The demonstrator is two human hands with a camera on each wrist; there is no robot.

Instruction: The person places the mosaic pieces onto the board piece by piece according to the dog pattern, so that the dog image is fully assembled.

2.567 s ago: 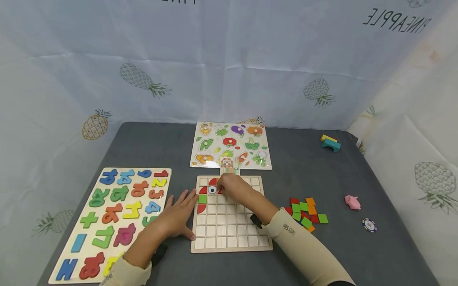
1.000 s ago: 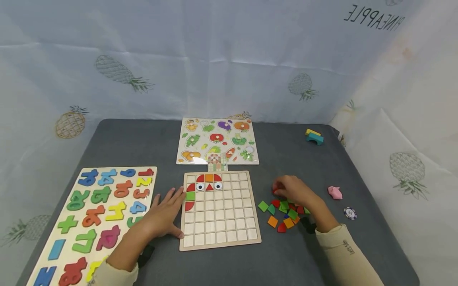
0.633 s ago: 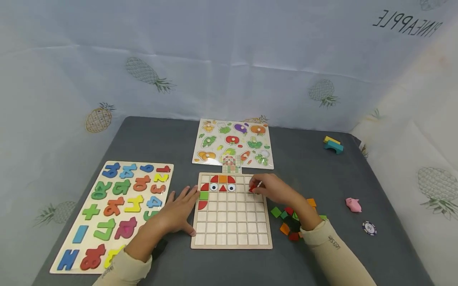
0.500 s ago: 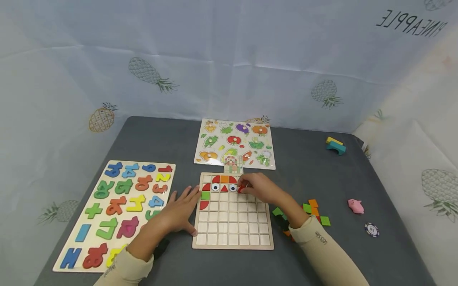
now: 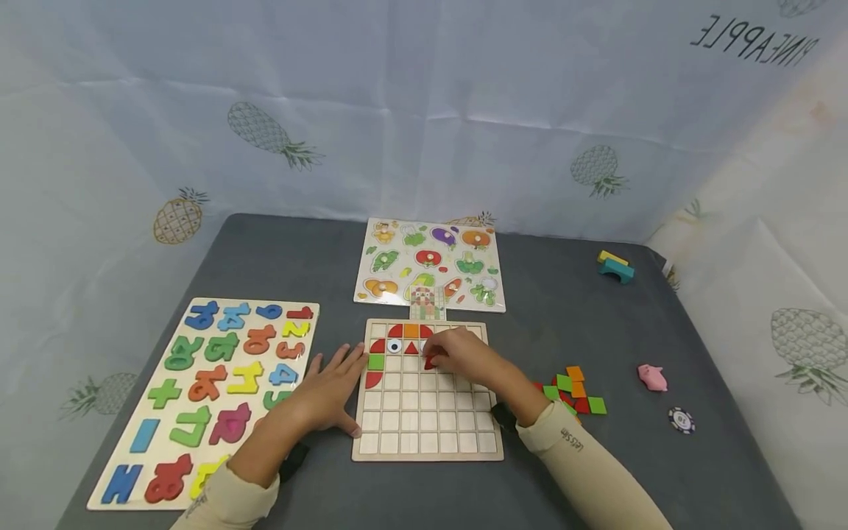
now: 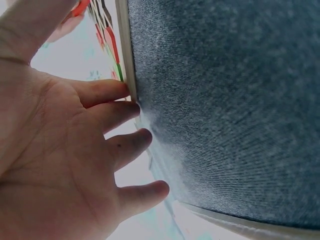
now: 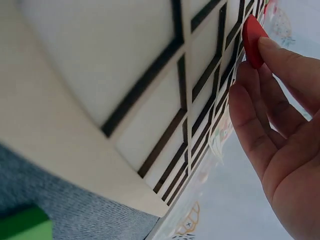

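Note:
A wooden grid board [image 5: 430, 444] lies at the table's middle. Its upper left cells hold red quarter-round tiles [image 5: 374, 380], a green square tile [image 5: 376, 361], an orange square tile [image 5: 411, 330], a red triangle tile [image 5: 411, 348] and a round eye tile [image 5: 394, 346]. My right hand [image 5: 464, 355] pinches a red quarter-round tile [image 7: 254, 42] between thumb and fingers, over the upper middle of the grid. That hand partly covers the second eye tile. My left hand [image 5: 329, 394] lies spread at the board's left edge, fingers touching the rim.
Loose coloured tiles [image 5: 578, 390] lie right of the board. A small pattern card [image 5: 427, 303] leans between the board and a vegetable puzzle [image 5: 430, 276]. At left is a number puzzle [image 5: 218, 390]. A pink pig [image 5: 652, 377], chip [image 5: 681, 419] and blocks [image 5: 616, 269] sit at right.
My right hand has gone from the board to the loose tiles, picked up a red quarter-round tile and brought it leftward over the grid. My left hand stays at the board's edge.

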